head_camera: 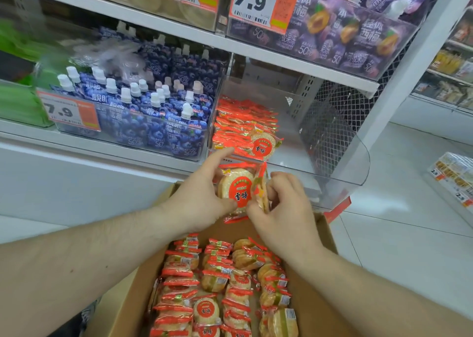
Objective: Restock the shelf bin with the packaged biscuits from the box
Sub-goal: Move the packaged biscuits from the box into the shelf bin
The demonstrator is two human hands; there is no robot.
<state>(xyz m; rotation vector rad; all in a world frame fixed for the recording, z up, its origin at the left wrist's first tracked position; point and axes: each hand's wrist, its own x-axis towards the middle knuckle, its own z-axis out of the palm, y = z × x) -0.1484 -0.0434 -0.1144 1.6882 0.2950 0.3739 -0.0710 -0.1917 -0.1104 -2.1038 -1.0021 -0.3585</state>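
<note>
Shop shelving (102,142) stood behind an open box (325,237) of biscuits. Left hand (197,203) and right hand (284,208) each pinched a pack (236,188) in curled fingers (281,179), just below the bin (332,157).

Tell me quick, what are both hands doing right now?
Left hand: holding a biscuit pack face up.
Right hand: gripping biscuit packs on edge, beside the first pack.

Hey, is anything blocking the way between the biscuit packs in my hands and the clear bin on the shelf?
Nothing visible. Both hands, left and right, hold biscuit packs just below the clear bin; its right side is bare, with packs stacked on the left.
</note>
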